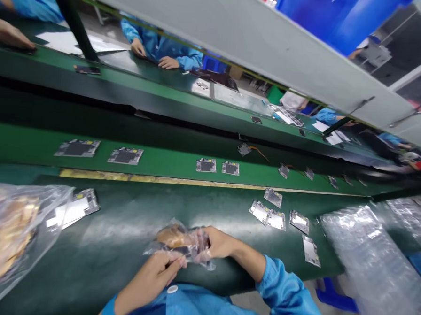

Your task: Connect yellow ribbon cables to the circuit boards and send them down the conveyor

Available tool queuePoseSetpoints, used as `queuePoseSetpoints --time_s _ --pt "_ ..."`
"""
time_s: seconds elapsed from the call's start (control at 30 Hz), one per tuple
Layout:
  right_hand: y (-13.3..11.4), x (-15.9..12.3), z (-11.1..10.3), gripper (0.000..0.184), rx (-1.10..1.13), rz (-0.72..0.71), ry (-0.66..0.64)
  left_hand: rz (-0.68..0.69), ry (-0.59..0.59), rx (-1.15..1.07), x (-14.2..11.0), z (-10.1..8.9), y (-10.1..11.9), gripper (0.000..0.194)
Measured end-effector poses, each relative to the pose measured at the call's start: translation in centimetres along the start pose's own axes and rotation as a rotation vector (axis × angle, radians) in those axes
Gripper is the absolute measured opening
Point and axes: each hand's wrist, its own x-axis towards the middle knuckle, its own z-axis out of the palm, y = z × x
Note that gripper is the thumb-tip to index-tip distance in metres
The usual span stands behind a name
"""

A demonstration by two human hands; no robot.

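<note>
A small clear plastic bag (174,237) with brownish-orange pieces and something dark inside is between my two hands, low over the green table. My left hand (157,273) pinches its near edge, thumb and fingers pressed together. From the right, my right hand (217,243) has its fingers closed round the bag's other end, some of them hidden by the plastic. The exact kind of the contents cannot be made out. Beyond my right hand lie several small circuit boards, among them one with a white label (277,220).
A larger clear bag of copper-coloured pieces (9,231) lies left, beside labelled boards (77,209). Clear plastic trays (371,246) stand at right. A green conveyor belt (168,163) carries several boards. Across it, co-workers in blue sleeves (189,58) sit under a white overhead shelf (204,16).
</note>
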Motion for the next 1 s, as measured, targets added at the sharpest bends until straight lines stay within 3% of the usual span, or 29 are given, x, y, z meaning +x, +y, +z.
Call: queuePoseSetpoints --time_s 0.23,0.4,0.57,0.73,0.9,1.0 --pt "-0.9 -1.3 -0.7 0.059 0.106 -0.062 0.216 0.028 0.109 -0.239 -0.5 -1.9 0.2 0.044" --pt "-0.6 -1.3 -0.1 0.05 0.156 -0.038 0.168 0.015 0.107 -0.412 -0.2 -1.8 -0.2 0.048" --pt "0.1 -1.1 0.3 0.039 0.037 -0.008 0.027 -0.076 0.199 -0.758 0.6 -1.3 -1.4 0.072" --pt "-1.3 -2.1 1.4 0.014 -0.253 -0.011 -0.03 -0.128 0.322 -0.95 1.1 -1.5 -1.8 0.084" --pt "-3.5 -4.4 3.2 0.018 -0.887 -0.037 0.064 -0.133 0.415 -1.029 0.8 -1.8 -1.8 0.06" --pt "-4.3 -5.5 3.8 0.022 -0.998 -0.034 0.087 -0.134 0.495 -1.027 0.2 -2.3 -2.0 0.044"
